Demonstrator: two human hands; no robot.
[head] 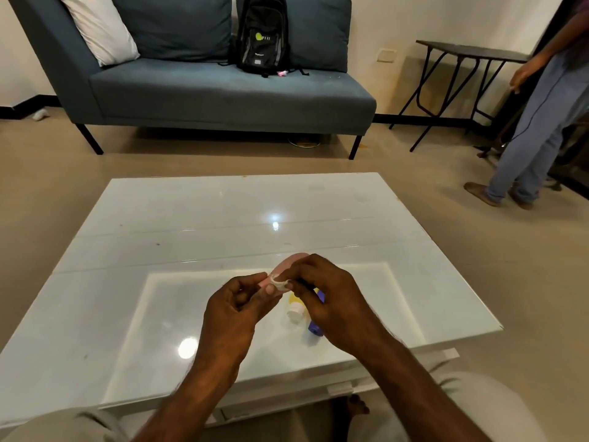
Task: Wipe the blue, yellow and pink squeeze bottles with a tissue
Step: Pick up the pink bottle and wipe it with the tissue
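Note:
Both my hands are raised above the white glossy table (159, 250). My left hand (236, 309) holds the lower end of the pink squeeze bottle (288, 264). A small white tissue (279, 281) is pressed against the bottle by the fingers of my right hand (328, 291). Beneath my right hand, the yellow squeeze bottle (296, 306) with its white cap lies on the table. The blue squeeze bottle (315, 328) lies beside it, mostly hidden by that hand.
A blue-grey sofa (223, 87) with a black backpack (263, 35) and a white pillow stands beyond the table. A dark folding table (471, 52) is at the back right. A person in jeans (538, 122) stands at the right edge.

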